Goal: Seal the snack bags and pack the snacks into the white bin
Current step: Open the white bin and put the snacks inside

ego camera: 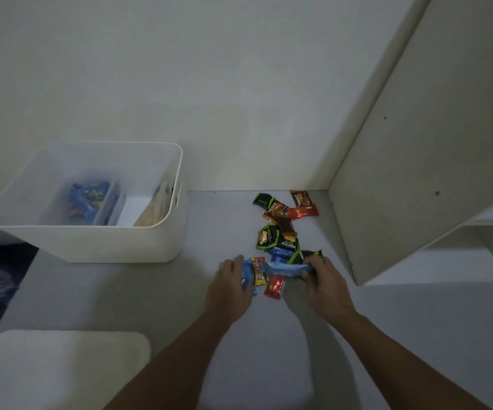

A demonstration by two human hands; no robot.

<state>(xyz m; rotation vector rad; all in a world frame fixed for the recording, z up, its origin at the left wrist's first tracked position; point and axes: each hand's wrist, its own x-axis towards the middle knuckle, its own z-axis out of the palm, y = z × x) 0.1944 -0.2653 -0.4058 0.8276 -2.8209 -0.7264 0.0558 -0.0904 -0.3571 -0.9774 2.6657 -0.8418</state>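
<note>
Currently, loose snacks are being gathered: a light blue packet (283, 269) is pinched in the right hand (325, 287); a blue packet (247, 276) is clasped under the left hand (230, 287). Next, a carry leftward into the white bin (91, 244), already partly filled, is called for.

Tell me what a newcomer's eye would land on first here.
The bright pile of snack packets on the pale surface, right of centre, stands out most. Both hands are at its near end: the right hand grips a light blue packet, the left hand rests on a blue one. To the left sits the white bin, already holding some snacks.
</note>
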